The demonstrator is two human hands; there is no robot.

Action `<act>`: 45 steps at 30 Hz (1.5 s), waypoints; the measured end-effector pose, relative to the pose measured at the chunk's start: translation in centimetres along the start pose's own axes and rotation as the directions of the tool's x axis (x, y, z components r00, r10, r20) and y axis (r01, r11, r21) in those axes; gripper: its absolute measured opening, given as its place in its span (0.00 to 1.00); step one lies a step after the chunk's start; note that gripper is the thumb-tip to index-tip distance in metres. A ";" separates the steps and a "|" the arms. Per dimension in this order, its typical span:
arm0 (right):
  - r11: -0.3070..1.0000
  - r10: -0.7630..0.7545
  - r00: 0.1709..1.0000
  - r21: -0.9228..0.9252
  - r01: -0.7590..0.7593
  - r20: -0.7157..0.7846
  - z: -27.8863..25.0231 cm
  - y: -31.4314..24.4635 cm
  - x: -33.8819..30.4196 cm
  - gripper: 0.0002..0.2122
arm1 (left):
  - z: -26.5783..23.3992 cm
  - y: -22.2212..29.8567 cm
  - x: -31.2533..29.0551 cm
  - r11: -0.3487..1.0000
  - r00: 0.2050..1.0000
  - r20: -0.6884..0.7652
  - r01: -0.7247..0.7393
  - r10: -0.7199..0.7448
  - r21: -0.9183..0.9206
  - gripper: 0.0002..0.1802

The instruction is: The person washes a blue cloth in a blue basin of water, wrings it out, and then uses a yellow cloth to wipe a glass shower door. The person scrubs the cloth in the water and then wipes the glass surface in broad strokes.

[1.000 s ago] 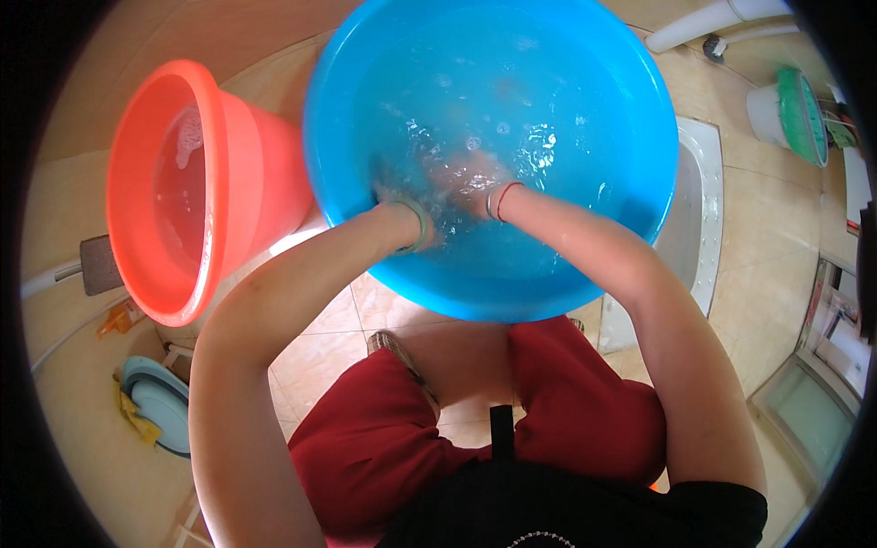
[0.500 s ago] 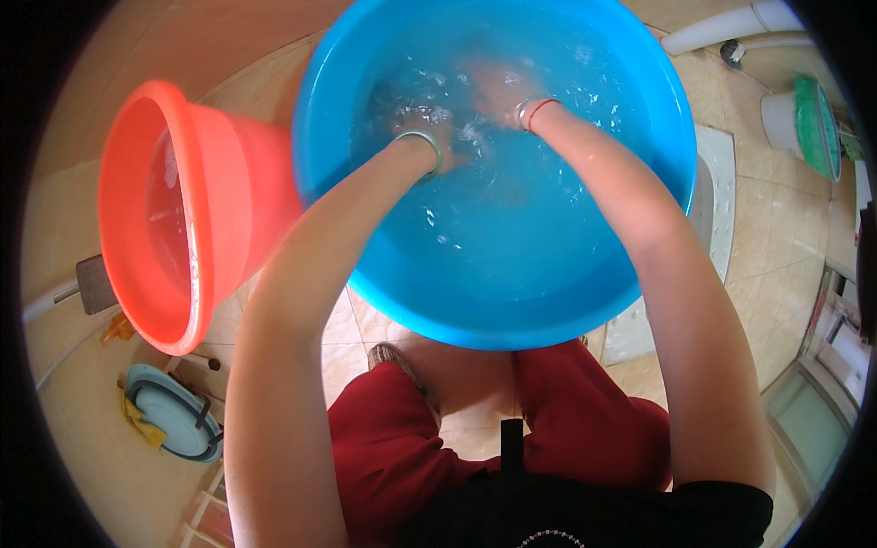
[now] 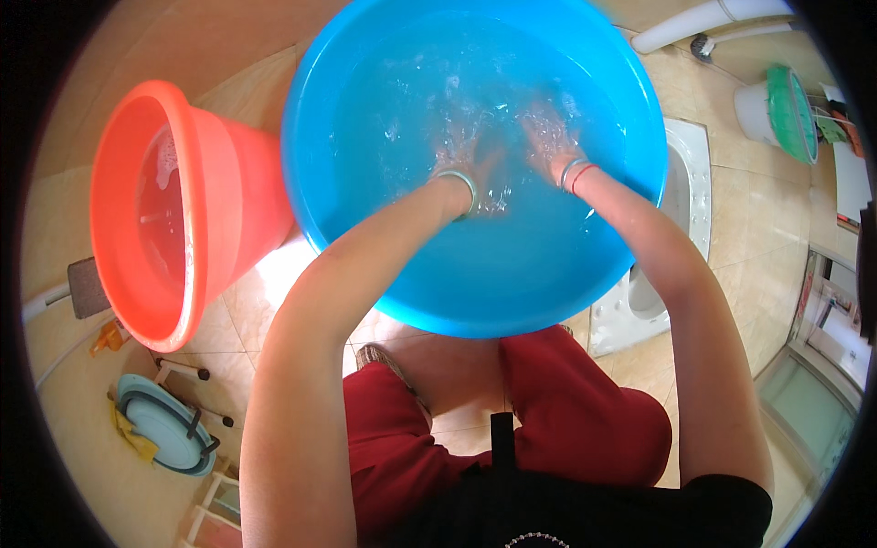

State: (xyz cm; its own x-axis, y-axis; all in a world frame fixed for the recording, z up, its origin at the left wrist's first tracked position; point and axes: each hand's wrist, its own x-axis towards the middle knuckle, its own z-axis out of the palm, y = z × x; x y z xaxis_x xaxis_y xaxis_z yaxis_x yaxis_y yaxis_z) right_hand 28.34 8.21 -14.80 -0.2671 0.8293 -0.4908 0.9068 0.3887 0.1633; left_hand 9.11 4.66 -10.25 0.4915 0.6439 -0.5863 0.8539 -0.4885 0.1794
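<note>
Both of my hands are in the water of a large round blue tub (image 3: 475, 306). My left hand (image 3: 461, 146), with a pale bangle at its wrist, lies under the splashing surface with its fingers stretched forward. To its right is my right hand (image 3: 548, 137), wearing a silver bangle and a red string, its fingers also reaching forward and apart. Ripples and bubbles blur both hands' fingertips. Between the hands there is a gap of water, and I see no object in either one. The water is slightly cloudy.
A tall coral-pink bucket (image 3: 233, 196) with suds inside tilts beside the tub's left. A white squat toilet pan (image 3: 699, 183) is set in the tiled floor at right. Blue-grey basins (image 3: 169, 425) hang lower left. A green-lined bin (image 3: 786, 114) and a white pipe (image 3: 685, 29) stand at upper right.
Both hands have shifted right and are now side by side, with the left farther from the tub's left wall. The bubbles have spread ahead of them. The view has shifted slightly.
</note>
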 end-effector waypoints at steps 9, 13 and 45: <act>0.984 -0.175 0.952 0.070 0.162 0.250 0.6 -5.4 -7.7 0.35 | 3.2 1.5 -5.4 0.996 0.906 0.424 -0.050 0.018 0.067 0.52; 0.952 -0.303 0.915 0.118 0.281 0.266 -0.6 -8.2 -9.1 0.34 | 2.2 0.4 -7.4 0.999 0.825 0.565 -0.031 0.010 0.029 0.48; 0.972 -0.170 0.893 0.077 0.222 -0.417 -5.8 -12.5 10.0 0.25 | -4.4 -12.8 -1.6 0.713 0.884 0.354 -0.034 -0.306 0.701 0.35</act>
State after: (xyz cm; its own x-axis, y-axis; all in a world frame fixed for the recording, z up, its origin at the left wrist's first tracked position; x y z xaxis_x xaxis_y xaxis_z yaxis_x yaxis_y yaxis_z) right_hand 12.47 14.00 -16.83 -0.5291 0.8415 -0.1090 0.8474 0.5307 -0.0161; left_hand -1.83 12.42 -8.14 0.1129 0.5104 -0.8525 0.4723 -0.7824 -0.4059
